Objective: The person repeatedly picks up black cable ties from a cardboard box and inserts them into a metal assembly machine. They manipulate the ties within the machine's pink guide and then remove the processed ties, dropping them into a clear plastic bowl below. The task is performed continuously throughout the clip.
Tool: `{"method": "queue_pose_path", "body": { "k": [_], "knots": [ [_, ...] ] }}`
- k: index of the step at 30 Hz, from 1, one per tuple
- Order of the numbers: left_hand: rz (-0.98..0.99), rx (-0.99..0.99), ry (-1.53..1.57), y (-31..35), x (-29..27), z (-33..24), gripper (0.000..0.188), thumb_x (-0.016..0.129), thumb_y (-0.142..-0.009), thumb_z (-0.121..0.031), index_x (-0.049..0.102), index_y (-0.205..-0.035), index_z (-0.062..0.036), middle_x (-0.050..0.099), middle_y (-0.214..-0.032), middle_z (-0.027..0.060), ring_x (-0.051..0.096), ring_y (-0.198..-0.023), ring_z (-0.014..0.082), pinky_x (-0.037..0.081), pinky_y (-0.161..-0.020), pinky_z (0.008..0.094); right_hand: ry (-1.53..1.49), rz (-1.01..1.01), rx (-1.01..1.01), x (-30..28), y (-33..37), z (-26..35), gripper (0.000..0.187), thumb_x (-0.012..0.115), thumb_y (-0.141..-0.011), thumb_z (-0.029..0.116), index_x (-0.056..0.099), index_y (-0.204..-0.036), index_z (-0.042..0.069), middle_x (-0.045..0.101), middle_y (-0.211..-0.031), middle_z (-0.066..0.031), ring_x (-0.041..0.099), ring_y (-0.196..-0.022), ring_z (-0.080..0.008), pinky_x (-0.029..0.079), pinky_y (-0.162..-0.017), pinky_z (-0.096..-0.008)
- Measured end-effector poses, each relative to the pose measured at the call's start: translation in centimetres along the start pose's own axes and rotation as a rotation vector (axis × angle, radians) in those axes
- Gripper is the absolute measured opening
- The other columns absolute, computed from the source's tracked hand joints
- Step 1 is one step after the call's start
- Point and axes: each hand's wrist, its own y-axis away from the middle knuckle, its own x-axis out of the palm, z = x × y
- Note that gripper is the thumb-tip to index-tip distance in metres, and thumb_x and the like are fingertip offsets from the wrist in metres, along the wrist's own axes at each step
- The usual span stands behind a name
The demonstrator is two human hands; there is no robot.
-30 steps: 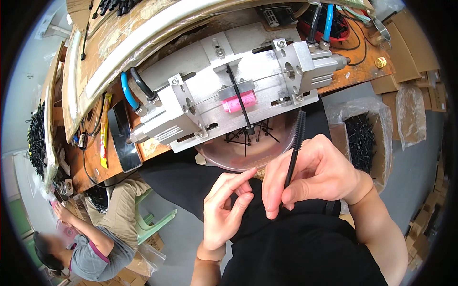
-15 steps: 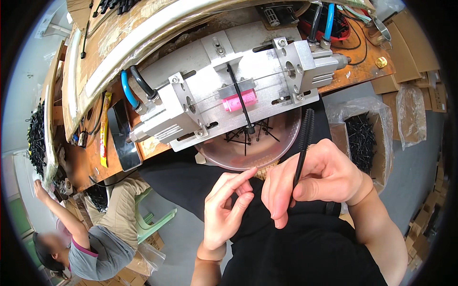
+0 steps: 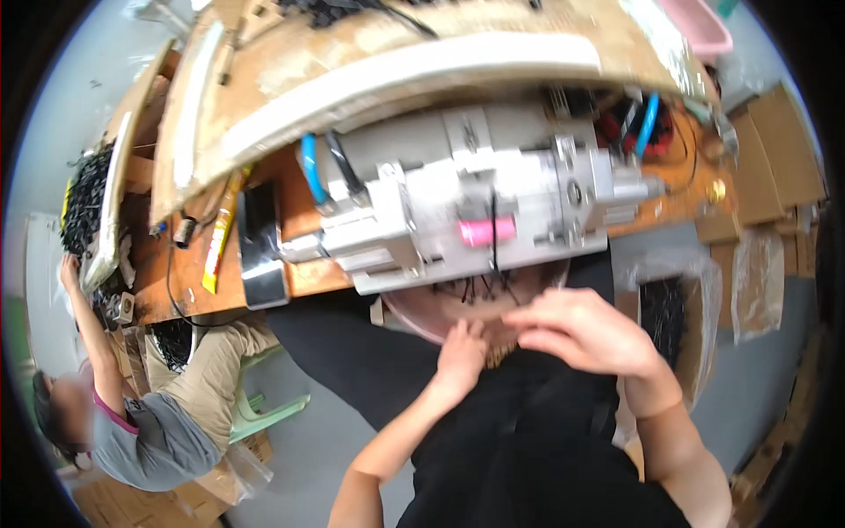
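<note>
My right hand (image 3: pixel 585 330) is over the near right side of a pinkish see-through bowl (image 3: pixel 412 319), its fingers pressed together and pointing left. Motion blur hides what they hold, if anything. Close by on the left, my left hand (image 3: pixel 464 352) is at the bowl's near rim with its fingers curled; their contents are hidden too. Several thin black sticks (image 3: pixel 475 287) lie in the bowl. Above it stands a silver metal clamping fixture (image 3: pixel 440 189), where a black rod (image 3: pixel 494 238) lies upright across a pink cylinder (image 3: pixel 475 231).
A phone-like dark slab (image 3: pixel 262 251) and a yellow packet (image 3: pixel 220 238) lie on the wooden bench left of the fixture. A lined carton of black pieces (image 3: pixel 662 317) stands at right. A raised board (image 3: pixel 290 79) runs behind. A co-worker (image 3: pixel 154 431) sits at left.
The black bristle brush in my right hand is no longer visible. Both hands have moved up toward the bowl, and my left fingers have curled. The view has shifted, and the fixture appears lower.
</note>
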Motion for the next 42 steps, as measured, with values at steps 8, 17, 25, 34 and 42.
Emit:
{"method": "queue_pose_path", "body": {
  "k": [8, 17, 25, 34, 42],
  "knots": [
    [-0.088, 0.101, 0.14, 0.5, 1.9, -1.7, 0.037, 0.052, -0.088, -0.012, 0.06, -0.123, -0.0038, 0.059, -0.12, 0.0111, 0.057, -0.107, 0.0304, 0.048, -0.092, 0.0394, 0.196, -0.227, -0.203, -8.7, -4.4, 5.9, 0.015, 0.074, -0.079, 0.004, 0.071, -0.093, 0.0, 0.065, -0.077, -0.0116, 0.062, -0.07, -0.0266, 0.051, -0.064, -0.0351],
    [-0.765, 0.292, 0.411, 2.6, -23.7, 2.5, 0.037, 0.066, -0.078, 0.008, 0.066, -0.114, -0.0017, 0.064, -0.09, 0.0139, 0.063, -0.083, 0.0301, 0.053, -0.076, 0.0377, 0.834, -0.534, -0.321, -13.3, -21.8, 6.0, 0.022, 0.07, -0.085, 0.023, 0.063, -0.081, 0.002, 0.066, -0.079, -0.0155, 0.064, -0.082, -0.0365, 0.05, -0.069, -0.0454],
    [-1.162, 0.023, 0.006, -8.3, -39.5, 15.4, 0.028, 0.071, -0.082, -0.002, 0.063, -0.107, -0.0058, 0.06, -0.092, 0.0127, 0.06, -0.084, 0.0252, 0.05, -0.079, 0.0359, 1.07, -0.483, -0.231, -12.1, -29.0, 6.2, 0.016, 0.07, -0.083, 0.018, 0.065, -0.092, 0.005, 0.069, -0.083, -0.0161, 0.069, -0.082, -0.0344, 0.054, -0.065, -0.0437],
    [-0.828, 0.213, 0.313, -6.8, -39.0, 12.8, 0.019, 0.074, -0.08, -0.003, 0.068, -0.098, -0.0039, 0.066, -0.086, 0.0093, 0.064, -0.077, 0.0181, 0.053, -0.073, 0.0303, 1.042, -0.186, -0.543, -19.6, -22.5, 2.0, 0.016, 0.07, -0.08, 0.01, 0.064, -0.095, 0.009, 0.063, -0.085, -0.0058, 0.063, -0.084, -0.0283, 0.051, -0.068, -0.04],
    [-0.683, 0.21, 0.749, -4.5, -41.9, 13.9, 0.022, 0.069, -0.089, -0.004, 0.067, -0.11, 0.0003, 0.067, -0.096, 0.0027, 0.064, -0.09, 0.0111, 0.051, -0.088, 0.0252, 1.068, -0.225, -0.632, -21.1, -19.1, 2.6, 0.013, 0.069, -0.083, 0.009, 0.065, -0.095, 0.009, 0.065, -0.089, -0.0059, 0.063, -0.088, -0.0278, 0.052, -0.069, -0.0402]
  ]
}}
